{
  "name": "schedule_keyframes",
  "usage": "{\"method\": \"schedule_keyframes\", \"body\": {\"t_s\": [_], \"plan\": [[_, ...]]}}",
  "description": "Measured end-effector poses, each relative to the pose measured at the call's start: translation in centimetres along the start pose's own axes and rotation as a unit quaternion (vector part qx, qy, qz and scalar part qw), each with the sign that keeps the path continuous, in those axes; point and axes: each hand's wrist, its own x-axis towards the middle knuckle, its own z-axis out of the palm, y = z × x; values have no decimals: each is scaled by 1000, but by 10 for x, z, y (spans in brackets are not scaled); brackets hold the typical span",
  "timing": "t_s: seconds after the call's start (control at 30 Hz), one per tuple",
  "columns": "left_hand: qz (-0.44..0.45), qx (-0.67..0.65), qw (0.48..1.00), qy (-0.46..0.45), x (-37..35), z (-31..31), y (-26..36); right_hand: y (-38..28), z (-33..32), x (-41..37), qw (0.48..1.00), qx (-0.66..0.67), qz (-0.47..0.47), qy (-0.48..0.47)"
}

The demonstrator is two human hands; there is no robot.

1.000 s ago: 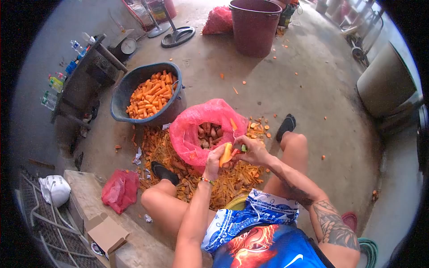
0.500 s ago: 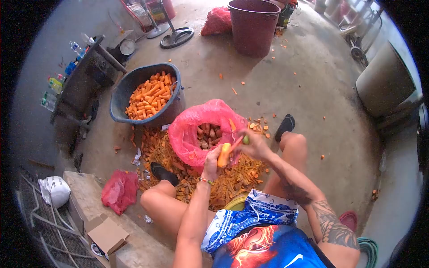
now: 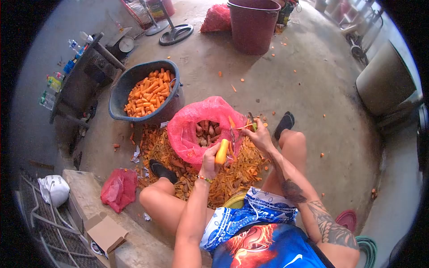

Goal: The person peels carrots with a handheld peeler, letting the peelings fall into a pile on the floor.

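My left hand (image 3: 209,161) is closed round a peeled orange carrot (image 3: 221,152), in front of the near right edge of a pink mesh sack (image 3: 183,120). Unpeeled carrots (image 3: 208,133) lie inside the open sack. To the right of it, my right hand (image 3: 260,135) is closed on a peeler (image 3: 253,124) with a green part, held apart from the carrot. Strips of peel hang in the air between the hands. A heap of orange peelings (image 3: 201,190) covers the floor between my feet and round the sack.
A blue-grey tub (image 3: 117,98) of peeled carrots stands at the left behind the sack. Farther off is a maroon bin (image 3: 254,27). An empty pink bag (image 3: 119,190) and a cardboard box (image 3: 107,232) lie at the lower left.
My right hand has moved right and slightly up, away from the carrot, with the peeler. My left hand still holds the carrot, now a little lower and to the left.
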Motion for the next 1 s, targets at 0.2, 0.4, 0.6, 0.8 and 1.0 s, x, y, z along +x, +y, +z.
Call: {"method": "schedule_keyframes", "body": {"t_s": [0.2, 0.4, 0.6, 0.8, 1.0], "plan": [[24, 46, 998, 36, 3, 6, -7, -15, 7, -22, 985, -23, -160, -67], [16, -99, 993, 60, 10, -11, -14, -35, -20, -8, 981, -164, -62, -79], [-29, -115, 990, 73, 9, -4, -16, -34, 3, -32, 958, -198, -110, -175], [-42, -136, 988, 65, 9, 1, -19, -41, 5, -33, 953, -163, -144, -210], [-49, -136, 988, 56, 4, 5, -11, -50, -4, -28, 980, -133, -82, -121]]}}
